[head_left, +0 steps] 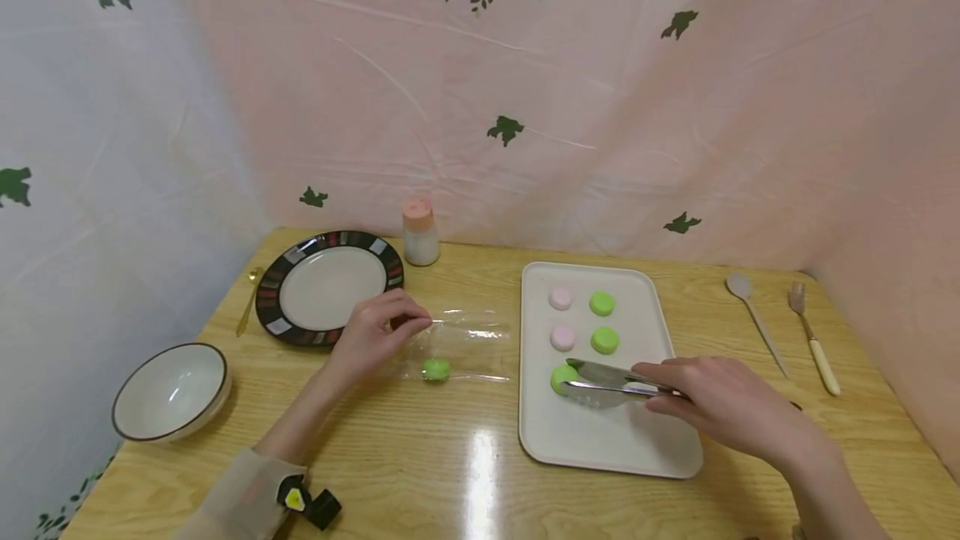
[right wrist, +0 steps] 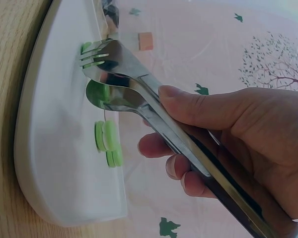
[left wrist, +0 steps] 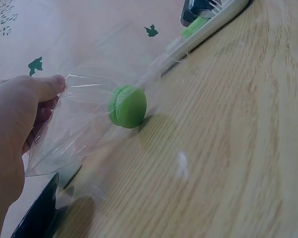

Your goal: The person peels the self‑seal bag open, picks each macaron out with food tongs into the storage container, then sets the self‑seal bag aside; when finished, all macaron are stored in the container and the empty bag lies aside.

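Note:
My left hand [head_left: 378, 332] pinches the edge of a clear plastic bag [head_left: 472, 344] between thumb and fingers. Inside the bag lies one green macaron [left wrist: 129, 106], near the table surface. Over the white tray [head_left: 600, 448], my right hand [head_left: 720, 398] grips metal serving tongs [right wrist: 179, 134], one end forked and the other spoon-shaped. The tongs' tips are around a green macaron [head_left: 562, 378] on the tray; whether they squeeze it I cannot tell. Behind it on the tray sit two pink macarons [head_left: 562, 337] and two more green macarons [head_left: 604, 340].
A dark-rimmed plate [head_left: 270, 286] stands left of the bag, with a white bowl [head_left: 172, 394] nearer and a small gold spoon [head_left: 247, 307] beside it. A pink-capped jar [head_left: 421, 240] is at the back. To the right lie a spoon [head_left: 757, 323] and a fork [head_left: 816, 344].

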Demonstrator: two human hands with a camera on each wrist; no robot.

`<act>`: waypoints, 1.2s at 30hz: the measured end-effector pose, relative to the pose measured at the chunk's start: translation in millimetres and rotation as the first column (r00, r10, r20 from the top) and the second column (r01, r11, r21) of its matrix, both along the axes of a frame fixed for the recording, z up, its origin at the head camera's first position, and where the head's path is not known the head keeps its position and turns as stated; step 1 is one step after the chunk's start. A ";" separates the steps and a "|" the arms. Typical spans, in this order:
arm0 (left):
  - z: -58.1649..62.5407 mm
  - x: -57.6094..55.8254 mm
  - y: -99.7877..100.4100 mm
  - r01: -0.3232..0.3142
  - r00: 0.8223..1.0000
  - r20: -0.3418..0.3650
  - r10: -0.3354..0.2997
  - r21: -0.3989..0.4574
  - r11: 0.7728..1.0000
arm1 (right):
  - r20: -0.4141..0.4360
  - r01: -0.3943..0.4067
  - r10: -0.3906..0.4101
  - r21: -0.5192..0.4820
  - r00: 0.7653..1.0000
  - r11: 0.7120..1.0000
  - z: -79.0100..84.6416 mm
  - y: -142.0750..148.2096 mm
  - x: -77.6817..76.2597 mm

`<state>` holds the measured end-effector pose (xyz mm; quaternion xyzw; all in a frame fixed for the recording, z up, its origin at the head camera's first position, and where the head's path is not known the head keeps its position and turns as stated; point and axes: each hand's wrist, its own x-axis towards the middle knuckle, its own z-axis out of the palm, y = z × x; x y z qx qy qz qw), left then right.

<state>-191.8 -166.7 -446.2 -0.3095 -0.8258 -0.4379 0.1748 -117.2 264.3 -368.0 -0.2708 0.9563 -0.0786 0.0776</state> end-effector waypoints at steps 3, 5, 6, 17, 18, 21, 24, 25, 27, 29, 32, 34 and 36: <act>-0.4 0.1 -0.4 0.001 1.000 0.003 -0.001 -0.002 1.000 | 0.013 0.002 -0.002 0.000 1.000 1.000 1.1 -0.6 0.2; -0.2 0.6 -0.4 0.000 1.000 0.011 0.000 -0.001 1.000 | 0.023 0.006 -0.007 0.004 1.000 1.000 2.0 -1.1 0.2; 0.0 0.8 -0.3 -0.002 1.000 0.015 0.002 -0.001 1.000 | 0.027 0.009 -0.009 0.007 1.000 1.000 2.4 -1.4 0.3; -0.1 3.4 1.7 -0.024 1.000 -0.003 0.024 -0.012 1.000 | 0.003 0.006 -0.007 0.022 1.000 1.000 4.1 -3.3 2.9; 0.5 3.9 1.8 -0.026 1.000 -0.002 0.026 -0.014 1.000 | -0.002 0.007 -0.007 0.024 1.000 1.000 4.2 -3.4 3.3; 0.9 4.3 0.3 -0.027 1.000 0.005 0.027 -0.018 0.999 | -0.017 0.015 -0.014 0.017 1.000 1.000 5.4 -4.5 4.4; 1.0 4.6 -1.5 -0.020 1.000 0.017 0.020 -0.012 1.000 | -0.049 0.020 -0.021 -0.008 0.999 1.000 8.7 -8.7 3.2; 0.3 4.4 -2.2 -0.021 1.000 0.018 0.021 -0.008 1.000 | -0.060 0.018 -0.019 -0.019 0.998 1.000 10.4 -11.0 1.8; 0.0 4.5 -3.1 -0.022 1.000 0.015 0.022 0.002 1.000 | -0.073 0.014 -0.017 -0.043 0.997 0.999 14.2 -16.9 -2.7; -0.5 4.0 -3.4 -0.023 1.000 0.006 0.023 0.007 1.000 | -0.076 0.005 -0.010 -0.065 0.997 0.998 17.3 -24.1 -9.2; 0.0 2.8 -3.3 -0.018 1.000 -0.005 0.018 0.007 1.000 | -0.052 -0.003 -0.001 -0.082 0.999 0.997 18.3 -36.3 -21.3; -0.5 1.2 -2.5 -0.008 1.000 -0.006 0.008 0.002 1.000 | -0.037 -0.011 0.008 -0.086 0.999 0.996 16.2 -44.8 -29.4; -1.5 -0.3 -1.6 -0.001 1.000 -0.006 0.001 0.001 1.000 | -0.033 -0.016 0.013 -0.077 0.999 0.997 13.2 -52.9 -36.5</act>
